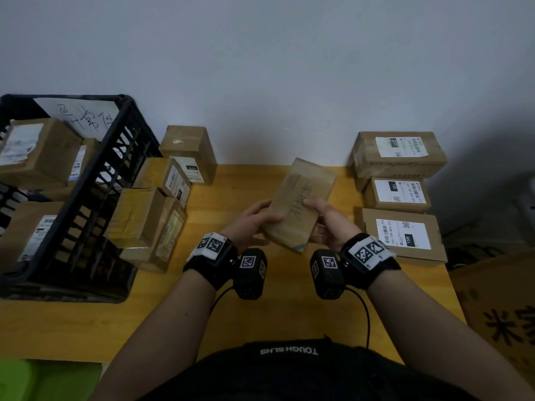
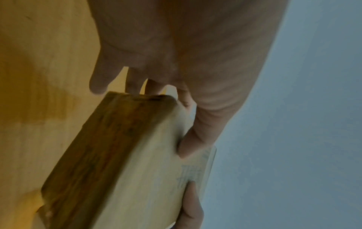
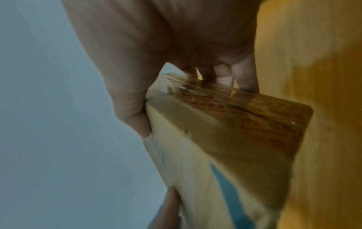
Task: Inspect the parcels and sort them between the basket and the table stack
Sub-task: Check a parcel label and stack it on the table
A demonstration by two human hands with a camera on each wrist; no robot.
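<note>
I hold a flat brown cardboard parcel (image 1: pixel 301 202) tilted above the middle of the yellow table (image 1: pixel 260 314), handwriting on its upper face. My left hand (image 1: pixel 254 219) grips its left edge, thumb on top and fingers beneath. My right hand (image 1: pixel 327 221) grips its right edge the same way. In the left wrist view the parcel (image 2: pixel 121 162) shows its taped side, my thumb (image 2: pixel 195 139) pressing its face. In the right wrist view the parcel (image 3: pixel 225 139) has clear tape and a blue mark. The black plastic basket (image 1: pixel 95 198) at left holds several labelled boxes.
Several brown boxes (image 1: pixel 162 198) are piled against the basket's right side. A stack of three labelled boxes (image 1: pixel 399 195) stands at the table's right edge. A big carton (image 1: pixel 500 314) sits on the floor to the right. A grey wall rises behind.
</note>
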